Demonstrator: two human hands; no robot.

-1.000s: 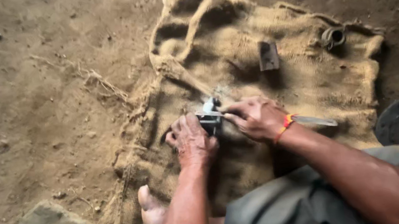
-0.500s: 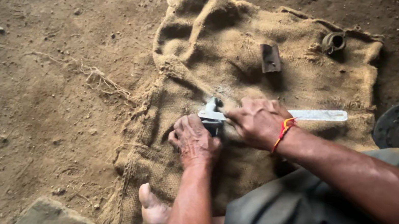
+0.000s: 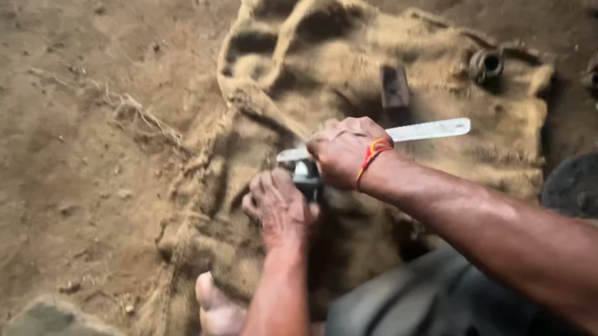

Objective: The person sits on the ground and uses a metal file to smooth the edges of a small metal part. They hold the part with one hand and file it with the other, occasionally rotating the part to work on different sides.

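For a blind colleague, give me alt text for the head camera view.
Two bare hands, left hand and right hand, hold a long silver metal caliper over crumpled brown burlap sacking on a dirt floor.

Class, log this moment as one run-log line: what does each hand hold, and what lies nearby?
left hand: grips small dark part | right hand: holds metal ruler | surface: burlap sack | nearby: metal block, ring

Sacking (image 3: pixel 468 169): coarse woven jute, frayed, matt. Ruler-like bar (image 3: pixel 429 130): bright smooth metal, possibly steel. Small block (image 3: pixel 394 86): dull dark metal. Floor (image 3: pixel 45 170): rough dry earth. Wrist thread (image 3: pixel 372 156): red-orange cloth.
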